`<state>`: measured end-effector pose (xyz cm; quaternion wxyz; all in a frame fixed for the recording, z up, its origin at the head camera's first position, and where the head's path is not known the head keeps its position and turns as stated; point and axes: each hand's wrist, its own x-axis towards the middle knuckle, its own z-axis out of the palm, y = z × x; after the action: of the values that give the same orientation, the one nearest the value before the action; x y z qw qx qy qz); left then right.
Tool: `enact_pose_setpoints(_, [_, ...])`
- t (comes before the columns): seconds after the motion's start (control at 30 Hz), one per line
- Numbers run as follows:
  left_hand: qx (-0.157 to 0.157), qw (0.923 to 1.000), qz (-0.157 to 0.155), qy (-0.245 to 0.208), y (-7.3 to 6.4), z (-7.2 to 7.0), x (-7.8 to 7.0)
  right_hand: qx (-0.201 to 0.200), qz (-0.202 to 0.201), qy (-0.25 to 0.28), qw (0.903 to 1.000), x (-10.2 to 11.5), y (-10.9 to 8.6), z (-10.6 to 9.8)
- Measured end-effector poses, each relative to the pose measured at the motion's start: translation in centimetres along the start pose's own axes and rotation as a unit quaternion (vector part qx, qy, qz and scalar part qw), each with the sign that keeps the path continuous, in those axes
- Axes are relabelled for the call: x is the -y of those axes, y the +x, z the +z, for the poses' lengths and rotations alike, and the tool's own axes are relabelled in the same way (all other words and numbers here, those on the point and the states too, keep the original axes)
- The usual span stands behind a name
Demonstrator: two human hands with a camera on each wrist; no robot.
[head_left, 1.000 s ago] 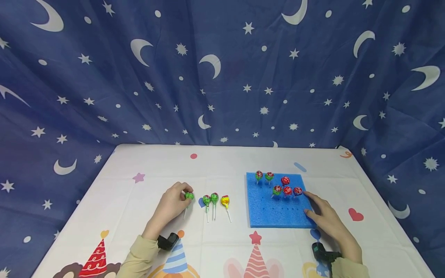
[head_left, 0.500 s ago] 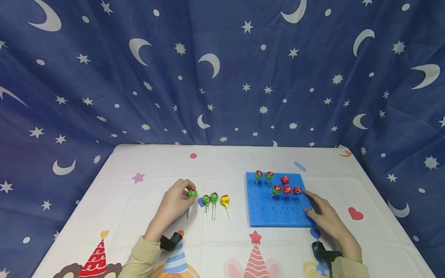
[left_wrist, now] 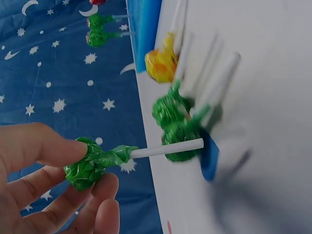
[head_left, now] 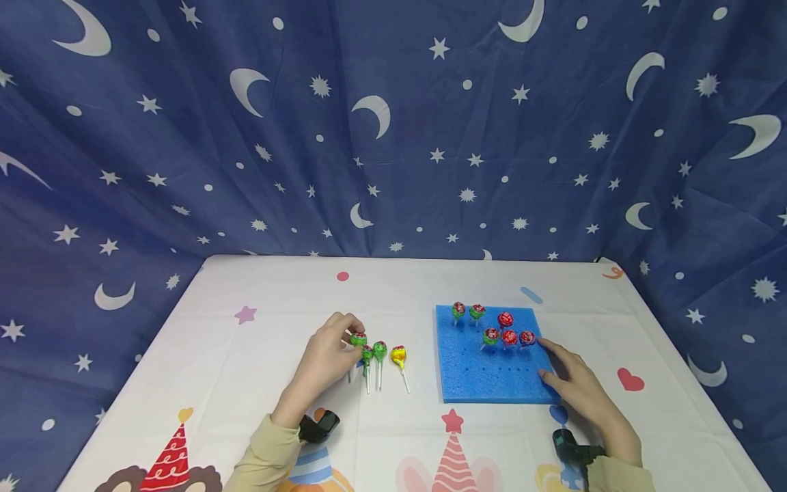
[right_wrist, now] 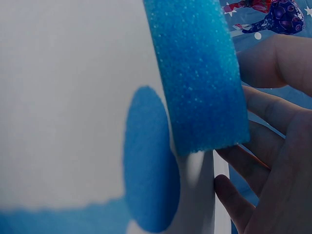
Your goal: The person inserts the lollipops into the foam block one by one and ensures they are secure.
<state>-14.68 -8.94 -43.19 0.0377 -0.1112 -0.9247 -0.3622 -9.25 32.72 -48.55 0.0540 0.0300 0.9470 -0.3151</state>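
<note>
My left hand (head_left: 329, 352) pinches a green lollipop (left_wrist: 84, 165) by its wrapped head, thumb on one side and fingers on the other. Its white stick points down towards the table, the whole lollipop held above the cloth. Just right of it lie two green lollipops (head_left: 379, 352) side by side, then a yellow lollipop (head_left: 398, 355). My right hand (head_left: 574, 383) rests against the right edge of a blue foam block (head_left: 492, 386), fingers spread along its side. Several green-and-red, red and dark-wrapped lollipops (head_left: 508, 338) stand upright in the block.
A white tablecloth (head_left: 393, 294) with party prints covers the table. Behind it hangs a blue curtain (head_left: 393, 171) with moons and stars. Rows of small holes show in the near half of the foam block.
My left hand has moved right with the green lollipop, up to the two green ones lying on the cloth. The right hand and foam block have stayed in place.
</note>
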Motion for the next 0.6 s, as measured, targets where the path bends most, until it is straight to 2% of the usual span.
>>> enact_pose_setpoints(0.43, [0.008,0.9986,0.045,-0.025,0.9,2.0,-2.2,0.003,0.006,-0.006,1.0,0.2,0.1,-0.1])
enact_pose_setpoints(0.6, [0.015,0.998,0.053,-0.032,1.3,2.6,-3.1,0.006,0.008,-0.007,0.9999,0.2,0.1,-0.1])
